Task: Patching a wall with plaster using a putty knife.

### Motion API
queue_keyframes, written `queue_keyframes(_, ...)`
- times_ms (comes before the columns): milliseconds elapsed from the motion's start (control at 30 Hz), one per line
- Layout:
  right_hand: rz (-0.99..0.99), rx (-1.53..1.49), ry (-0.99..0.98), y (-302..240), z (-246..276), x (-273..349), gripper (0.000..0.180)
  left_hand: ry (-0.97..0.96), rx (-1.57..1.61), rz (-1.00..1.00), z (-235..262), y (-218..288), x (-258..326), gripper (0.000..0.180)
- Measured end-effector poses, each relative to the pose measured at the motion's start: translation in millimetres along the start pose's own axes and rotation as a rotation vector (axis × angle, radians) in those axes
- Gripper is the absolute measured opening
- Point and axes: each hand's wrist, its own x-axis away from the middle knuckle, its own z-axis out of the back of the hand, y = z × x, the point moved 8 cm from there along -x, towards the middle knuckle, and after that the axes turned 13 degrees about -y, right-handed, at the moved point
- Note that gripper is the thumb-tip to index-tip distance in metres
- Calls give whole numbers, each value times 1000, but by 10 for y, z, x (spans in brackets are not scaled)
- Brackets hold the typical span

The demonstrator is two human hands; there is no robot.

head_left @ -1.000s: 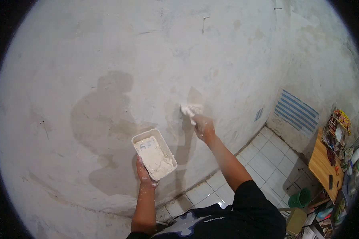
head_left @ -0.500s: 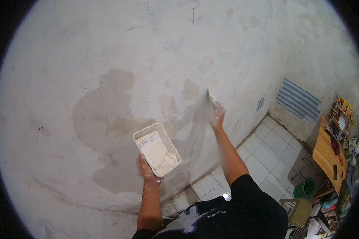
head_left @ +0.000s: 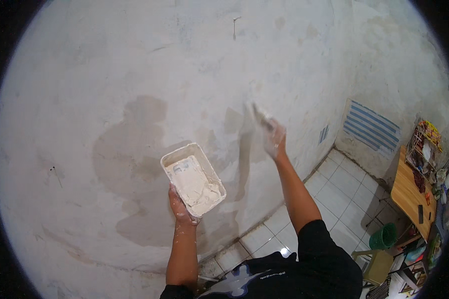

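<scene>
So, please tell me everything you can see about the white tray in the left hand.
The tray is a shallow white rectangle with rounded corners and a raised rim, plastic by its look. Thick white paste lies in it, heaped toward the lower end, and smears mark its walls. It is tilted, its open side facing the camera. The left hand grips it from below at its lower edge, in front of the damp-stained wall.

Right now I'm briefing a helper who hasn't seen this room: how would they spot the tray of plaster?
Start at the big pale wall with its darker damp patch. In front of that patch the left hand holds up a white rectangular tray from below. It alone is filled with thick white paste; the right hand holds only a thin tool.
</scene>
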Motion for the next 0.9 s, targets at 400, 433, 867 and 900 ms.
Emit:
queue_keyframes(400,206,88,-272,-274,-1038,683,32,-57,-55,-122,21,144,16,60)
queue_keyframes(433,245,92,-353,-277,-1019,741,33,-53,-57,-131,60,154,51,60)
queue_keyframes(867,-483,-767,190,420,-147,-806,10,-40,-62,-128,-82,171,110,59)
queue_keyframes(900,-400,-397,132,48,-75,-837,9,-39,-41,-111,-77,183,148,60)
